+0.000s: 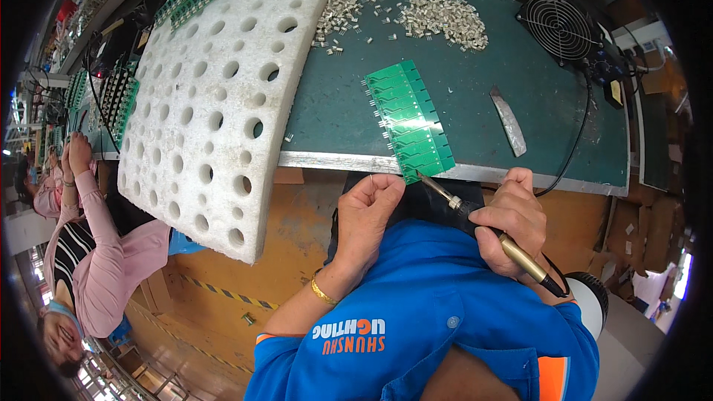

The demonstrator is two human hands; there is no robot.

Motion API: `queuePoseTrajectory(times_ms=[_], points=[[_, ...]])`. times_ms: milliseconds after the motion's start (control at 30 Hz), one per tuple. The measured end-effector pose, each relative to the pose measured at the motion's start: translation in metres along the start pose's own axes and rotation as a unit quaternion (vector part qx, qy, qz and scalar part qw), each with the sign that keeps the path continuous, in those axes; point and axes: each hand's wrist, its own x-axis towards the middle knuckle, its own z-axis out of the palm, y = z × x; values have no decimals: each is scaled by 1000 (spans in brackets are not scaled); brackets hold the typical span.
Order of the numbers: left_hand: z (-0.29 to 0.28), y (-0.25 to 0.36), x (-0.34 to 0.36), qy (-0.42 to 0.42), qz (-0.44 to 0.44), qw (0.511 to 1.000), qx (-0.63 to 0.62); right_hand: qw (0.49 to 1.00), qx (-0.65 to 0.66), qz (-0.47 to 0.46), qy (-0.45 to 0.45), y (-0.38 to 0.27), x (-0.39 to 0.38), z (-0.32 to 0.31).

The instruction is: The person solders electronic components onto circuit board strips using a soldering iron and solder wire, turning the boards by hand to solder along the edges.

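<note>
A green circuit board panel (407, 122) lies on the bench, its near end reaching over the front edge. Small metal-legged parts stick out along its left side. In my right hand (512, 212) is a soldering iron (523, 258), gripped round its dark sleeve. Its tip points at the panel's near end and looks to be touching it or just above. My left hand (369, 212) is closed in a pinch at the panel's near left corner. Whatever lies between its thumb and forefinger is too small to make out.
Loose small components lie in two heaps (442, 18) at the back. A holed white foam sheet (200, 96) covers the left, carrying populated boards (194, 1). To the right are a black fan (561, 21) and a flat grey blade-like strip (508, 122). A co-worker (100, 252) sits left.
</note>
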Motion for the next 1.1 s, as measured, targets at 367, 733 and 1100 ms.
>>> queuePoseTrajectory(times_ms=[367, 733, 1100], points=[[0, 0, -1, 1, 3, 1000, 2, 1000, 13, -6, 8, 1, -1, 0], [3, 5, -4, 17, 112, 989, 91, 996, 56, -24, 64, 20, -10, 14], [4, 8, -5, -13, 93, 989, 112, 998, -45, 28, 38, 38, -8, 47]])
